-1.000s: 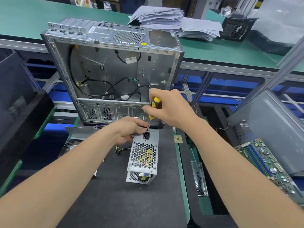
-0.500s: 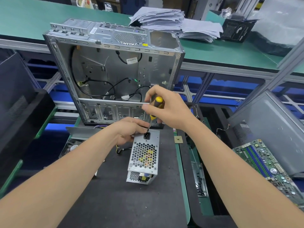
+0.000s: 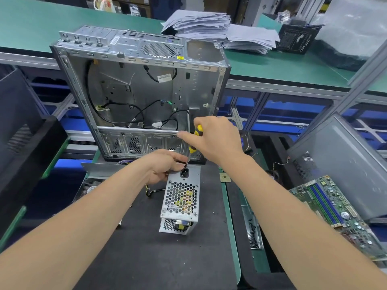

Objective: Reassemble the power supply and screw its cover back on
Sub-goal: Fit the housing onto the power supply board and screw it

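Observation:
A small silver power supply (image 3: 181, 198) with a honeycomb grille lies on the black mat (image 3: 146, 258) in the middle. My left hand (image 3: 165, 166) grips its far left corner beside the black power socket. My right hand (image 3: 215, 139) holds a yellow and black screwdriver (image 3: 195, 141) nearly upright, with the index finger stretched out to the left. The tip of the screwdriver stands on the far edge of the power supply, next to my left fingers. Yellow and black wires trail out of the unit's left side.
An empty metal computer case (image 3: 138, 91) stands open just behind the power supply. A motherboard (image 3: 337, 210) and a grey side panel (image 3: 339, 162) lie at the right. A CPU chip (image 3: 225, 177) rests on the green strip, a tray of screws (image 3: 254, 233) nearer me. Black panels lean at the left.
My right hand has turned on the screwdriver handle and its index finger now points out to the left. My left hand and the power supply have stayed put.

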